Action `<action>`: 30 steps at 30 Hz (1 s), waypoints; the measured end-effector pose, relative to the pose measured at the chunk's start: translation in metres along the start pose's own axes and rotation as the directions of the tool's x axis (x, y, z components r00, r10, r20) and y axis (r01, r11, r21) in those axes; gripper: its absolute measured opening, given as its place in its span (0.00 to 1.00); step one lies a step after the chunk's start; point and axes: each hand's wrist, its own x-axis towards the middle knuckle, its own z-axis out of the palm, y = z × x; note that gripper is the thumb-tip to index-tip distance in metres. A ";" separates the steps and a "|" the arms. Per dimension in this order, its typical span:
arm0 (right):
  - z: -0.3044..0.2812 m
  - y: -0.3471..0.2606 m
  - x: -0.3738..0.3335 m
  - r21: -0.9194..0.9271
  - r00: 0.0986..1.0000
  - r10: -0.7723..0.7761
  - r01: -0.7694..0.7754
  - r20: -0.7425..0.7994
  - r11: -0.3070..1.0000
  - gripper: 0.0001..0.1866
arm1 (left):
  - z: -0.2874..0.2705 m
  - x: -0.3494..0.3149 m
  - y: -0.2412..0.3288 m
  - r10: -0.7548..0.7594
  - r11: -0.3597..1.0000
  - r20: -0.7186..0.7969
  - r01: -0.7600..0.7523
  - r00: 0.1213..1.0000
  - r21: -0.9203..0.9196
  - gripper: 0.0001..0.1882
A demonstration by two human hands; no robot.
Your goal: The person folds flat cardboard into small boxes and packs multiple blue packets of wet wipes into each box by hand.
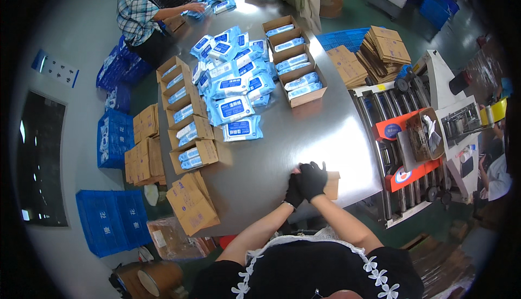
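Observation:
Both my hands wear black gloves and meet over the near part of the metal table (282, 149). My left hand (293, 191) is tucked against the right one, and its fingers are mostly hidden; some bare fingertip shows at the top. My right hand (313, 181) lies partly over it with its fingers curled in; what they close on, if anything, is hidden. Beside and partly behind my right hand is a small brown cardboard carton (333, 185) at the table's near edge. Farther off lies a heap of blue-and-white wet wipe packs (232, 109).
Open cartons with wipe packs line the left edge (207, 153) and far right (307, 99). Flattened cartons (192, 204) lie at the near left corner. A roller conveyor with a taping machine (404, 130) stands right. Two people stand at the far end, one in a checked shirt (138, 16).

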 end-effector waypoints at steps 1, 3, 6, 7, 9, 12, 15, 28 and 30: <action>0.004 0.018 -0.009 0.001 1.000 0.019 -0.019 0.012 1.000 0.20 | 0.003 0.011 0.007 0.097 0.979 0.159 -0.123 0.982 0.163 0.31; -0.011 0.058 -0.032 -0.102 0.952 -0.163 0.141 -0.259 0.985 0.24 | 0.006 0.026 0.030 0.295 0.654 0.537 -0.577 0.790 0.490 0.33; -0.057 0.098 -0.034 -0.115 0.917 -0.334 0.316 -0.220 0.942 0.29 | -0.004 0.103 0.108 -0.241 0.530 0.578 -0.393 0.780 0.752 0.48; -0.061 0.113 -0.029 -0.161 0.915 -0.351 0.323 -0.199 0.933 0.28 | -0.008 0.139 0.111 -0.176 0.539 0.296 -0.160 0.939 0.827 0.46; -0.070 0.148 -0.019 -0.182 0.950 -0.270 0.241 -0.155 0.953 0.25 | -0.027 0.197 0.146 0.253 0.467 -0.277 0.134 0.927 0.874 0.44; -0.088 0.180 -0.001 -0.188 0.944 -0.274 0.239 -0.186 0.953 0.22 | -0.062 0.252 0.152 0.298 0.354 -0.169 0.056 0.939 0.934 0.27; -0.119 0.211 0.008 -0.252 0.924 -0.337 0.287 -0.180 0.924 0.23 | -0.065 0.268 0.154 0.272 0.127 -0.008 -0.027 0.962 0.991 0.13; -0.061 0.151 0.003 0.034 0.832 -0.550 0.554 -0.076 0.832 0.40 | -0.122 -0.030 0.140 0.011 0.229 0.240 -0.236 0.971 0.945 0.19; -0.040 0.061 -0.002 0.261 0.744 -0.668 0.642 0.015 0.721 0.35 | -0.113 -0.035 0.152 0.030 0.230 0.354 -0.351 0.935 0.908 0.21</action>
